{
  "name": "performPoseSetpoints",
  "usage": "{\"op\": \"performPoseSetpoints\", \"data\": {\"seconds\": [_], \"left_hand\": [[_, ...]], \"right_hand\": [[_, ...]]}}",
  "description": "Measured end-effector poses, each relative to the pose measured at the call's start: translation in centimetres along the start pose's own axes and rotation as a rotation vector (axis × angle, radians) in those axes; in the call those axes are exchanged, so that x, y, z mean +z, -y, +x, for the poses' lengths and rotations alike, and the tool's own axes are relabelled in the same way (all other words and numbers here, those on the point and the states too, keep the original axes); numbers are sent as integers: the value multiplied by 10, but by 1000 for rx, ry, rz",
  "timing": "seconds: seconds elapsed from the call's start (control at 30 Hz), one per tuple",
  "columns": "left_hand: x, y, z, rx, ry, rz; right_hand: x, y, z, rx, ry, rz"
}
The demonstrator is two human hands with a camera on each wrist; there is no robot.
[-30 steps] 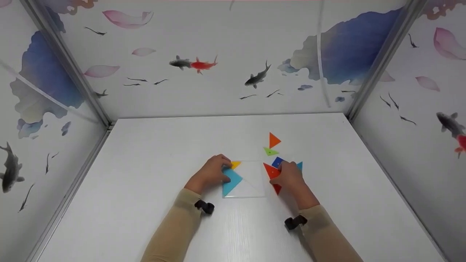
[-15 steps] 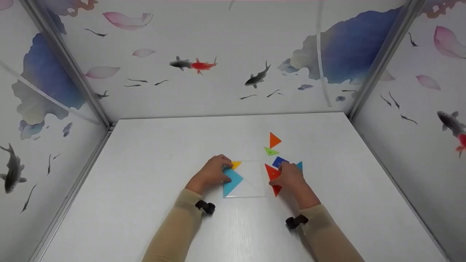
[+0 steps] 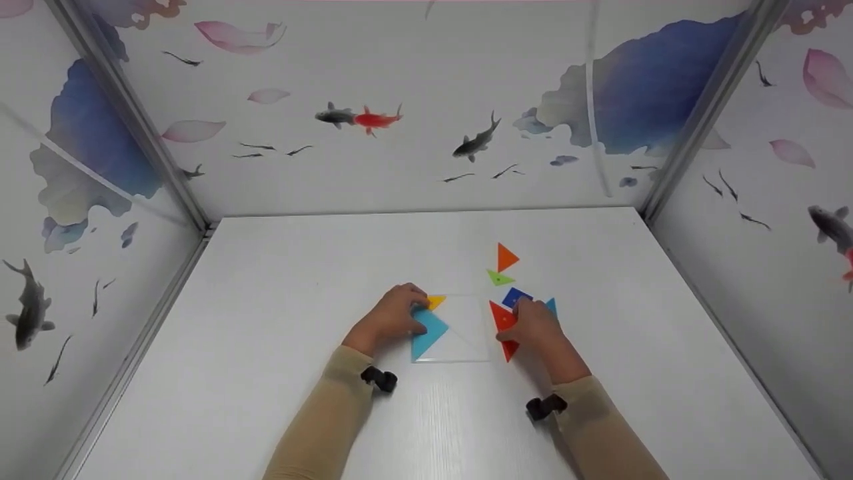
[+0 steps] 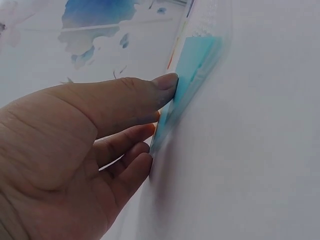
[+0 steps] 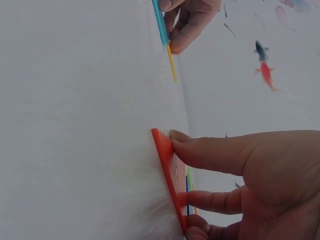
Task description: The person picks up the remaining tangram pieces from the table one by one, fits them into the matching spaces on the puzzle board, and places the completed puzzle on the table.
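Observation:
My left hand grips the left side of a shallow clear tray lying on the table. Its thumb presses on a light blue triangle, and its fingers reach over the far left corner beside a small yellow triangle. To the tray's right, my right hand holds a red tangram piece between thumb and fingers. In the right wrist view this red piece leans on its edge close to the tabletop. A dark blue square and another light blue piece are partly covered by the right hand.
Beyond the right hand, a green triangle and an orange triangle lie on the white table. Patterned walls enclose the table at the back and both sides. Each wrist carries a small black camera.
The red piece has turned slightly under my right hand, its near tip swinging left, and more of the dark blue square shows. My left hand stays on the tray. The view shifts slightly.

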State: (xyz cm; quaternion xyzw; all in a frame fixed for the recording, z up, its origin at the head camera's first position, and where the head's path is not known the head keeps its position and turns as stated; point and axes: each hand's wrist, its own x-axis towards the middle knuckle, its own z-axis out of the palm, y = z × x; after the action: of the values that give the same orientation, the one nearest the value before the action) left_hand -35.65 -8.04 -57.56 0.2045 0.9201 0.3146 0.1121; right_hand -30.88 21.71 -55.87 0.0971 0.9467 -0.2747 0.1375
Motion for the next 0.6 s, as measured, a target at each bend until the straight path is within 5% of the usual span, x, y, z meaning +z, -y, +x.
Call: {"op": "performPoseSetpoints", "data": {"seconds": [0.37, 0.6], "left_hand": [[-3, 0, 0, 50, 21, 59], [-3, 0, 0, 37, 14, 70]], "right_hand": [[0, -1, -2, -10, -21, -54], [-1, -2, -4, -11, -27, 6]]}}
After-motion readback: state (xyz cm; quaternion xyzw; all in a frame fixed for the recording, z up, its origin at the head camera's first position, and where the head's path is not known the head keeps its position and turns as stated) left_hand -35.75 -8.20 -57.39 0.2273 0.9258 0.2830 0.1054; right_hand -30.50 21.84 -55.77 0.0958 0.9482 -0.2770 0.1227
